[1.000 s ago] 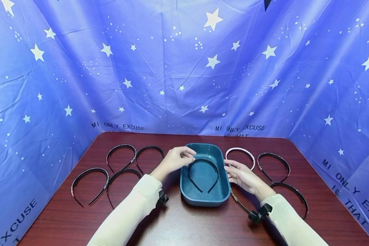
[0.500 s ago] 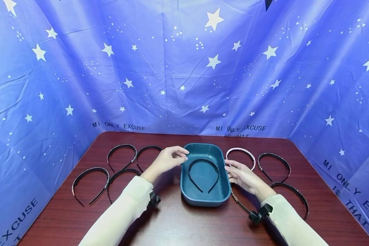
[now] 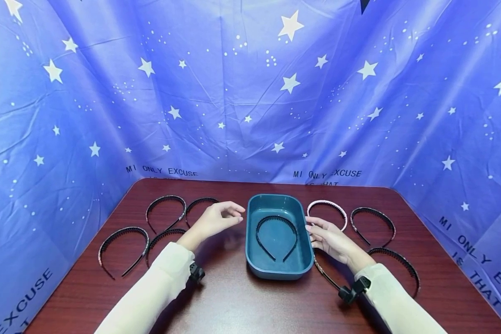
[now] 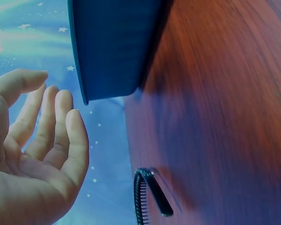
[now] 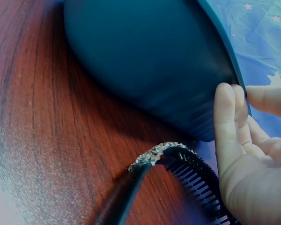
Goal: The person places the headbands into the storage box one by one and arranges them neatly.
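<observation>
Currently, your left hand [image 3: 211,222] sits left of centre in the head frame, thumb and fingers apart and loosely bent, just beside the left rim of the blue-green bin [image 3: 279,274]. Your right hand [image 3: 334,239], right of centre, touches the bin's right wall from outside with its fingers, thumb tip at the rim; whether they pinch the wall, cannot tell.

Bin: upright, lower centre of the frame, on the dark red surface [image 3: 229,297]. Inside it: one black toothed headband [image 3: 276,218], ends toward the frame's bottom.

Lower left: four dark headbands [image 3: 125,229], two partly covered by your left hand and sleeve. Lower right: a pale pink headband [image 3: 326,202] near your right hand, and two dark headbands [image 3: 372,211] nearer the right edge. Right wrist view, lower centre: a glitter-covered headband [image 5: 154,153] just beside your hand.
</observation>
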Demonstrator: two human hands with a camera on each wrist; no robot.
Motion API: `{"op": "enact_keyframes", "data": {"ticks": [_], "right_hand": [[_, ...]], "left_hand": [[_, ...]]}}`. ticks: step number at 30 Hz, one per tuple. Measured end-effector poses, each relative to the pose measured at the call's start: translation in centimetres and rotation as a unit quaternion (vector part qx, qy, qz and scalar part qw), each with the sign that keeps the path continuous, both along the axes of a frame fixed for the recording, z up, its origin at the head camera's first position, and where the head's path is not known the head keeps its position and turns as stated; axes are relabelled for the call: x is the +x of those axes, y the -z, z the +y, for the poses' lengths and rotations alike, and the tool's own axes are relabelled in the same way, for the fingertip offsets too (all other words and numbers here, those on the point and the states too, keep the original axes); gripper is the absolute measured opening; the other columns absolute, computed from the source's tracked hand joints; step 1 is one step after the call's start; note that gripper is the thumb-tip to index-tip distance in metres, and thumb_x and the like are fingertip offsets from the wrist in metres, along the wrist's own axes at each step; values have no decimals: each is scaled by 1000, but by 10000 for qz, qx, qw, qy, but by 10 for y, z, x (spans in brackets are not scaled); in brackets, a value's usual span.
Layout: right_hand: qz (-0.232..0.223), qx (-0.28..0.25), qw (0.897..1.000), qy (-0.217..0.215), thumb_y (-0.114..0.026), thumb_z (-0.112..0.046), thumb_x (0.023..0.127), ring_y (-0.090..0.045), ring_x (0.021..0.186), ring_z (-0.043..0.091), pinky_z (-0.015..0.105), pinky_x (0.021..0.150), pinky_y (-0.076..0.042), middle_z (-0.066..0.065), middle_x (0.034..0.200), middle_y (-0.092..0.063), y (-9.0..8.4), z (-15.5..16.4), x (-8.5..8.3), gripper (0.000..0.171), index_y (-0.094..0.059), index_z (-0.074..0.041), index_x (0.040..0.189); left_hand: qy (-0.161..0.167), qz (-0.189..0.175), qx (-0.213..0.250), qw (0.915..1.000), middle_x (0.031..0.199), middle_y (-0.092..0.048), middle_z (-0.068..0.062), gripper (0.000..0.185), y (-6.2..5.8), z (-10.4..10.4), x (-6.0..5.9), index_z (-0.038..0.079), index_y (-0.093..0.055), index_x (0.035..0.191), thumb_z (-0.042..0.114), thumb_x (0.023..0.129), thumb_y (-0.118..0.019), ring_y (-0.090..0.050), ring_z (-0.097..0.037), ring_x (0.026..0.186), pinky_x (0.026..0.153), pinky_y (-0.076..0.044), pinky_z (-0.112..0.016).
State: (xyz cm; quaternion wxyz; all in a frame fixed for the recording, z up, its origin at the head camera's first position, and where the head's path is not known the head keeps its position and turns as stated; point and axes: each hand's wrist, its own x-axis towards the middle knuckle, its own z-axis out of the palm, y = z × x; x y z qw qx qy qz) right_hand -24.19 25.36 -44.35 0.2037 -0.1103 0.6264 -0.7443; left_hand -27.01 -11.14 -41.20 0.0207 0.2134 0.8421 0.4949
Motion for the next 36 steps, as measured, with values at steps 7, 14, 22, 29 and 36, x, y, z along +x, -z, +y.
{"op": "enact_keyframes", "data": {"ticks": [7,14,22,29,36], "right_hand": [[50,15,10000,-26,-48,-10,106,-64,80,11,26,75,-56,3,106,-66,1,1,0,60,-16,13,151],[39,32,10000,-5,-49,-11,106,-64,80,10,26,75,-56,4,104,-66,1,1,-1,60,-17,13,151],[38,85,9999,-53,-49,-11,106,-64,79,11,26,74,-56,2,97,-65,1,2,0,61,-16,13,151],[55,118,9999,-78,-48,-11,107,-64,80,11,26,74,-56,2,99,-65,0,1,-1,60,-16,13,151],[20,128,9999,2,-50,-11,106,-64,79,11,26,74,-56,3,99,-64,1,1,-1,59,-19,12,151]], "left_hand": [[119,19,-150,9998,96,-70,6,24,2,-15,3,18,-72,115,22,92,-73,-65,-13,90,82,-51,-37],[98,216,-206,9995,96,-71,3,22,2,-39,6,17,-73,114,18,92,-73,-67,-14,88,79,-53,-34],[-154,272,-257,9992,95,-73,1,23,-3,-69,12,12,-73,114,17,92,-74,-67,-15,91,80,-53,-35],[-370,18,-385,9986,102,-72,-6,23,-10,-97,19,17,-72,116,24,94,-72,-66,-18,97,83,-51,-39],[-414,68,-172,9990,105,-72,-11,24,-15,-118,22,13,-70,118,20,95,-71,-67,-18,97,82,-54,-34]]}}
